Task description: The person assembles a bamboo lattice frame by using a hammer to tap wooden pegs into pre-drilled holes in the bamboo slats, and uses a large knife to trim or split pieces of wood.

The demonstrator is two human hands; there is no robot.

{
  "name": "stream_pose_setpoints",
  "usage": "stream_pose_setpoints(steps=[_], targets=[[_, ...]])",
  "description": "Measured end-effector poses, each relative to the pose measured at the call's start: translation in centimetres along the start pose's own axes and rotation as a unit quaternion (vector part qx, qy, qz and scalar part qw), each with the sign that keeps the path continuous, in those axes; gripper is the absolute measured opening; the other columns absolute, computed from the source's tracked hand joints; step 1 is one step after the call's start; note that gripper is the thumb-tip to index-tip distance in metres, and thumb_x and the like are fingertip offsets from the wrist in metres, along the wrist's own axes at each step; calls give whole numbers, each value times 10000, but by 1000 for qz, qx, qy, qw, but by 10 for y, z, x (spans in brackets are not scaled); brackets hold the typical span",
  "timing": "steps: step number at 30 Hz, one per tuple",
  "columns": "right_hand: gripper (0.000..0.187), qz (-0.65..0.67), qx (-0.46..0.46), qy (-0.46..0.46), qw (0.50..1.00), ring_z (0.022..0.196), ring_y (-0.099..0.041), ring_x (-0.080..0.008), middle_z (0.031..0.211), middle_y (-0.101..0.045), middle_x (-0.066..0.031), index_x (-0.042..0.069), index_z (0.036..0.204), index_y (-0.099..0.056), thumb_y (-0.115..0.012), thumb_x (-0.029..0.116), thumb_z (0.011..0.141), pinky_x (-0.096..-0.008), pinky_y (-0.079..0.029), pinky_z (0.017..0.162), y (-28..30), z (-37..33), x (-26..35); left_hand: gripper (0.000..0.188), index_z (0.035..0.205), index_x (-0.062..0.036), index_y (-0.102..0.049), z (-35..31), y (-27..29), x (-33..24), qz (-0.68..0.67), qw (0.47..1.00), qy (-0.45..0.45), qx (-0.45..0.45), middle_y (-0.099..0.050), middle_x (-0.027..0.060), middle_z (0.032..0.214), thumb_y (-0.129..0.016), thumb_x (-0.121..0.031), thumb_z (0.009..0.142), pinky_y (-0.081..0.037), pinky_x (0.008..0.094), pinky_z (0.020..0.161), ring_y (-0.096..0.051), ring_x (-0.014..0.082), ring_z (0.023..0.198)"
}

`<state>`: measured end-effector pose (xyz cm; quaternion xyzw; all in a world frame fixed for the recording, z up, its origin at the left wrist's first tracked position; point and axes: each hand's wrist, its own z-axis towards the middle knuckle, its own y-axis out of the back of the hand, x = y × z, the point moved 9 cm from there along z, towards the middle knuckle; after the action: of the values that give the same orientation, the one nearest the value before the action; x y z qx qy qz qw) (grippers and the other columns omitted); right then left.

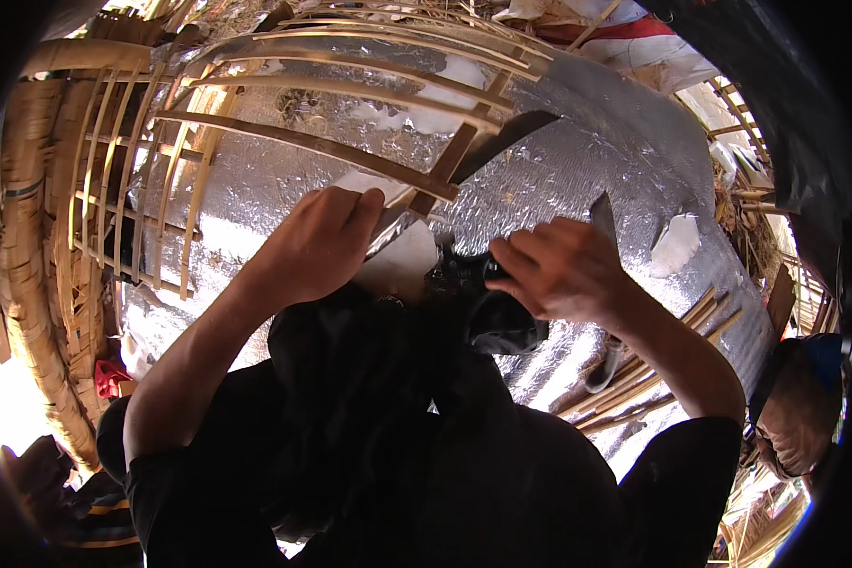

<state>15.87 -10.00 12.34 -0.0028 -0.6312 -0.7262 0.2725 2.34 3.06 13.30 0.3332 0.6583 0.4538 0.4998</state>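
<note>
My left hand [324,244] is closed in a fist beside the near corner of a frame of wooden slats [303,140]. Whatever its fingers grip is hidden. My right hand [566,270] is also closed, its thumb and fingers against a dark object [459,272] in shadow, too dim to name. Between the hands a pale patch [407,263] shows on the silver foil sheet [596,142] beneath. Past the frame's corner lies a dark, pointed flat piece [506,142]. Under my right wrist a blade tip [603,214] sticks out, and a curved grey end [604,371] shows nearer me.
Thin split bamboo strips [648,383] lie at the near right. A lattice of slats [137,180] stands at the left beside a thick bamboo-like post [28,218]. A white scrap [676,244] rests on the foil. Dark sheeting [776,114] hangs at the far right.
</note>
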Motion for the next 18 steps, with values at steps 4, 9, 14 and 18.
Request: stream_pose_setpoints(steps=[4, 9, 14, 18], targets=[[394, -43, 6, -39, 998, 641, -663, -215, 798, -608, -43, 54, 1067, -670, -742, 402, 897, -358, -549, 572, 10, 7, -8, 179, 1053, -2, -614, 0, -9, 8, -32, 998, 45, 33, -535, 119, 791, -632, -47, 880, -518, 454, 686, -602, 312, 752], [379, -28, 134, 40, 990, 622, -640, -191, 788, -582, -24, 64, 1061, -665, -764, 369, 860, -350, -534, 552, -37, -22, 20, 252, 1127, 5, -621, -9, -20, 2, 30, 998, -39, -35, -541, 113, 799, -633, -63, 885, -521, 454, 702, -603, 312, 750], [353, 29, 10, -43, 999, 618, -653, -217, 737, -589, -59, 58, 1009, -651, -781, 350, 860, -367, -533, 555, -8, 11, 2, 221, 1155, -23, -607, -15, -53, 34, -134, 980, 124, 78, -623, 158, 852, -590, -101, 949, -540, 472, 723, -642, 374, 772], [344, 162, 106, -173, 966, 687, -677, -334, 812, -654, -101, 61, 1054, -631, -732, 364, 927, -439, -563, 643, -60, -43, -15, 270, 1156, -16, -590, -18, -82, 31, -289, 932, 168, 140, -666, 215, 891, -548, -259, 1046, -545, 498, 759, -666, 435, 856]])
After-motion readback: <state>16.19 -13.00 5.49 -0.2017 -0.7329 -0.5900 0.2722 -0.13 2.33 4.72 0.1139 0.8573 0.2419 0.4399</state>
